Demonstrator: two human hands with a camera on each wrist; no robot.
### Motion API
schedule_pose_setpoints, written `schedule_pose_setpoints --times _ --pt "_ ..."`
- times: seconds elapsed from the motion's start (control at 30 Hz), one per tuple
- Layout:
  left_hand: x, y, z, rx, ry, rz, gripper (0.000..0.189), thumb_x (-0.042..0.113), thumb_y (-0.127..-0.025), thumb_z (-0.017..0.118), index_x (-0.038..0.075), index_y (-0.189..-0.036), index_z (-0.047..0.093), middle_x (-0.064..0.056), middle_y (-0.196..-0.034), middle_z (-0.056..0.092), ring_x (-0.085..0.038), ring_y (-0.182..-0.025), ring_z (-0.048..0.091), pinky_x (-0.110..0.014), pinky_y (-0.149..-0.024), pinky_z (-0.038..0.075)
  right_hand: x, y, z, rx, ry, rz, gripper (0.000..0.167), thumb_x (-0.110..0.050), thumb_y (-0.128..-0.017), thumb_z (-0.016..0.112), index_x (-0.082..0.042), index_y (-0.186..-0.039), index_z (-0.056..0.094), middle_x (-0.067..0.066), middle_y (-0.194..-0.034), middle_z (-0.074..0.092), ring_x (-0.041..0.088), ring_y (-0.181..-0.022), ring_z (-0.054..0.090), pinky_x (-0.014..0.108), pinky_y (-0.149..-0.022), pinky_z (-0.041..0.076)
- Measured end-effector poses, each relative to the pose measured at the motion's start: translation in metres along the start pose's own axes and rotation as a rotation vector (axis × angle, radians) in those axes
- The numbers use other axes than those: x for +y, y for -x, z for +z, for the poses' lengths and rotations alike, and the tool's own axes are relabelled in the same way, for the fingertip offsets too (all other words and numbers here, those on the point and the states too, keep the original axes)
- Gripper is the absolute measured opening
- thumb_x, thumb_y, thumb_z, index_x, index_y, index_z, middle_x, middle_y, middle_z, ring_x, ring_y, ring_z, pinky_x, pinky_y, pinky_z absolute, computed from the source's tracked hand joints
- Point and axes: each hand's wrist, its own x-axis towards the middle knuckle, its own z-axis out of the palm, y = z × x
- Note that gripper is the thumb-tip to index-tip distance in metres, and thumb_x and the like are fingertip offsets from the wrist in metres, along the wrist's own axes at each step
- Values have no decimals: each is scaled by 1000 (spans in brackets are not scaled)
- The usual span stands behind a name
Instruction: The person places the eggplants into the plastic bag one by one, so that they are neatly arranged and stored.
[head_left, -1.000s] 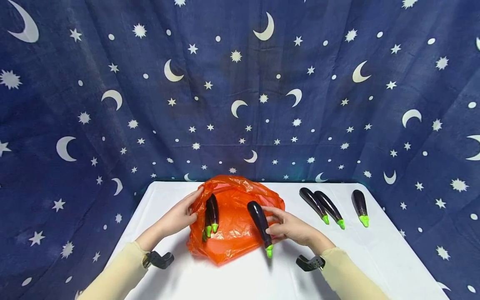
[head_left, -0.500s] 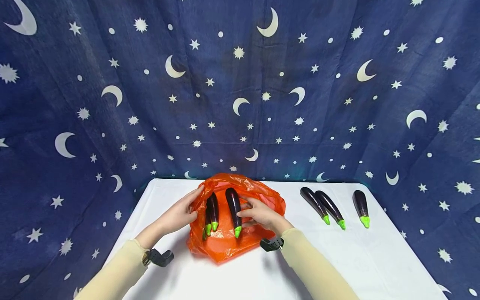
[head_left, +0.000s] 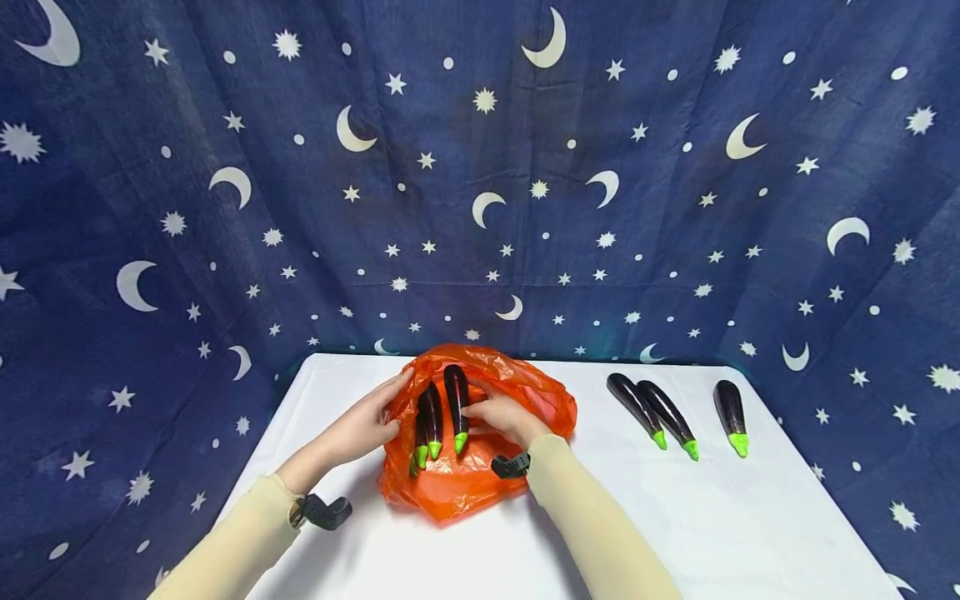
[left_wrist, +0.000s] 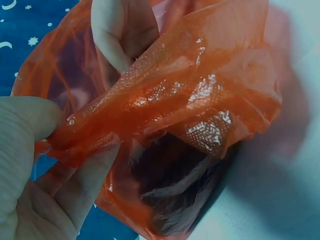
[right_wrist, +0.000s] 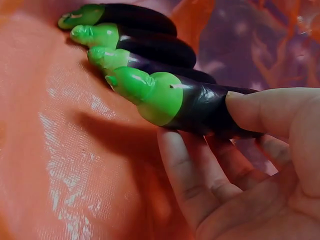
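Observation:
My left hand (head_left: 362,429) pinches the left rim of an orange-red plastic bag (head_left: 442,498) between thumb and fingers, so its mouth stands wide. Inside the bag my right hand (head_left: 498,415) grips a dark purple eggplant (head_left: 456,402) with a green stem end; the thumb lies on top, the fingers beneath, in the right wrist view. Left of it, three more eggplants (right_wrist: 155,50) lie side by side in the bag, stem ends toward me. Through the thin plastic, the left wrist view shows a dark eggplant shape (left_wrist: 170,185). The right fingertips are partly hidden in the head view.
On the white-covered table (head_left: 600,517), two eggplants lie together (head_left: 636,408) to the right of the bag, and a single eggplant (head_left: 730,417) lies farther right. A blue curtain (head_left: 480,208) with moons and stars hangs behind the table.
My right hand has carried its eggplant leftward from the bag's right front edge into the bag, beside those inside. The left hand has kept its hold on the rim.

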Motion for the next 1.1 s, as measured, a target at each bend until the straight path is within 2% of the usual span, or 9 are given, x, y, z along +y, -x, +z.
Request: schedule_pose_setpoints --times 0.3,0.57,1.1 --pt "4 0 -3 3 -14 -3 84 -9 -87 60 8 -163 26 -18 -164 29 -35 -148 31 -52 -117 30 2 -16 -1 -12 51 9 66 0 -95 63 -15 -155 39 21 -132 55 30 -98 69 44 -89 58" --pt "6 0 -3 -1 -7 -1 85 -9 -87 61 9 -163 27 -18 -164 29 -35 -149 30 -51 -117 30 1 -22 3 5 79 14 69 3 -94 63 -11 -156 38 22 -127 58 32 -101 69 46 -87 59" --pt "7 3 -3 1 -9 -13 85 -8 -88 60 10 -163 26 -18 -165 28 -35 -148 31 -51 -116 31 5 -28 12 40 82 19 65 6 -93 59 -10 -154 40 21 -125 55 29 -89 67 44 -81 61"
